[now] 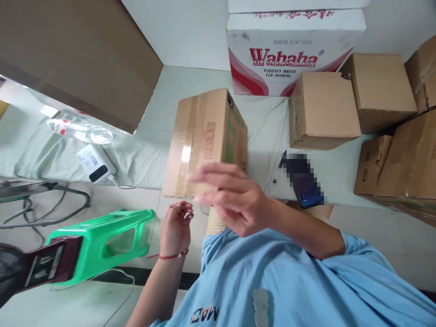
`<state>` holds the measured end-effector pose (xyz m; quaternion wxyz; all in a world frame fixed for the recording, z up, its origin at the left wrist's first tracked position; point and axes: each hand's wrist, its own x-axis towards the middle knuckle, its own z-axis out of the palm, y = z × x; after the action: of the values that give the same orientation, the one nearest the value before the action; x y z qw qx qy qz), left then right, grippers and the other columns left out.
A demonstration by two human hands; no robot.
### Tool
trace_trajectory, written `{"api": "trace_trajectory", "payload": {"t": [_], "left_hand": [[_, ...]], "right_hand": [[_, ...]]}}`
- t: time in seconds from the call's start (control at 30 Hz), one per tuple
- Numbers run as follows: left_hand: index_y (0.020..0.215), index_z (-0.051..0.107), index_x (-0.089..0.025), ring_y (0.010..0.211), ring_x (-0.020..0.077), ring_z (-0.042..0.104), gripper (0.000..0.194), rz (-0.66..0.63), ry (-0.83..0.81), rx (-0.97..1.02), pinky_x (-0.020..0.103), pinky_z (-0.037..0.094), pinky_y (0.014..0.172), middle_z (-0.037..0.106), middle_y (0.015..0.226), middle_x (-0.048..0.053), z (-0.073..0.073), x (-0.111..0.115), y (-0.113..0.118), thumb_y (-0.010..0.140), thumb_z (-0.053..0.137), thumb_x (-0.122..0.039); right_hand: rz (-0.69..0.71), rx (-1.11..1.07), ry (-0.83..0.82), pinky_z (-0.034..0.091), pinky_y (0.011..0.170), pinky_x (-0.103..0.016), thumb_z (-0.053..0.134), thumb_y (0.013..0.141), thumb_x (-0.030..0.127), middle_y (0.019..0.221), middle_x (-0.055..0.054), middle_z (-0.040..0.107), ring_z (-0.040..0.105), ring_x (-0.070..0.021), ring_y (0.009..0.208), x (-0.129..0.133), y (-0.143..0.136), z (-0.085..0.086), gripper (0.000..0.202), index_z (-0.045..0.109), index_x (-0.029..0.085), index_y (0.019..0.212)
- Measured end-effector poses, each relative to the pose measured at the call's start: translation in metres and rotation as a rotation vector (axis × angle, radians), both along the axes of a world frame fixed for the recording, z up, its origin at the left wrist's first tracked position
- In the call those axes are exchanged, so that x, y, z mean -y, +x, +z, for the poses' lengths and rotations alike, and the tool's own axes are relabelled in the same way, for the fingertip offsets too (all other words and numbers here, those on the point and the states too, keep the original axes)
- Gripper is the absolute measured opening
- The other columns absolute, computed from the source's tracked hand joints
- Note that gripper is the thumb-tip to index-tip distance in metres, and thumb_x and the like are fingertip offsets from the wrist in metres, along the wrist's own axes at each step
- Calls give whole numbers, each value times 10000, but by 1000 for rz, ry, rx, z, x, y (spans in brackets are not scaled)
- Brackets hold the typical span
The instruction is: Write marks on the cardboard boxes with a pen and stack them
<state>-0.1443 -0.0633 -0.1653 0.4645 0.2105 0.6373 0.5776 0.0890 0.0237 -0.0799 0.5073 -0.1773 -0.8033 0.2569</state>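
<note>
A brown cardboard box (190,136) sits in front of me on the pale green cloth. Clear tape runs along its top, and red print and a green side show. My left hand (175,229), with a red string bracelet at the wrist, is just below the box's near edge. Its fingers are curled together, and whatever they may hold is too small to make out. Over the box's near right corner is my right hand (238,197), its fingers stretched out and slightly blurred by motion. Nothing shows in that hand.
Right of the box lie a pen (279,167) and a phone (304,181). Several cartons (327,109) and a Wahaha water box (293,50) stand behind. At left are a large carton (85,59), a plastic bottle (81,131), a white power bank (96,162) and a green stool (91,231).
</note>
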Motion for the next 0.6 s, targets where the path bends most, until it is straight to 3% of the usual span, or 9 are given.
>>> {"api": "trace_trajectory", "payload": {"t": [0.07,0.17,0.27,0.33,0.47,0.6], "left_hand": [[793,705,-233,746,101,684,229,94,17,16,189,552,660,738,811,-21,3,-9,-16,820,818,-431],[858,750,-251,996,144,745,301,155,132,51,238,618,854,788,988,9,15,-31,-20,845,798,-548],[1048,811,-276,1215,220,726,433,26,234,103,324,635,988,791,1206,56,34,-57,-2,877,795,-674],[1209,803,-312,1292,254,702,563,-111,243,122,355,642,1019,756,1360,61,46,-69,13,858,796,-753],[1245,791,-330,1196,266,748,585,-282,192,116,308,681,855,765,1350,41,55,-74,23,780,895,-671],[1175,808,-293,846,235,786,530,-322,106,197,280,638,559,815,1154,75,43,-56,10,753,913,-597]], "right_hand": [[-147,-177,-224,440,1339,-525,561,1046,214,1553,-86,690,495,-222,1610,1,13,-9,317,673,275,1336],[-425,-409,-593,389,1357,-567,611,1046,375,1644,-103,593,479,-265,1622,0,30,-36,375,605,287,1410],[-590,-462,-960,428,1327,-557,609,1030,560,1677,-150,550,515,-278,1595,2,39,-64,550,553,254,1484],[-537,-388,-1146,480,1291,-546,614,1003,672,1683,-155,552,534,-284,1582,6,39,-77,680,537,254,1535],[-317,-218,-1195,529,1255,-489,699,953,719,1598,-134,650,623,-277,1490,15,36,-77,754,605,247,1533],[-368,-177,-1088,579,1187,-451,708,987,649,1508,-98,711,679,-266,1396,18,54,-52,684,621,275,1553]]}}
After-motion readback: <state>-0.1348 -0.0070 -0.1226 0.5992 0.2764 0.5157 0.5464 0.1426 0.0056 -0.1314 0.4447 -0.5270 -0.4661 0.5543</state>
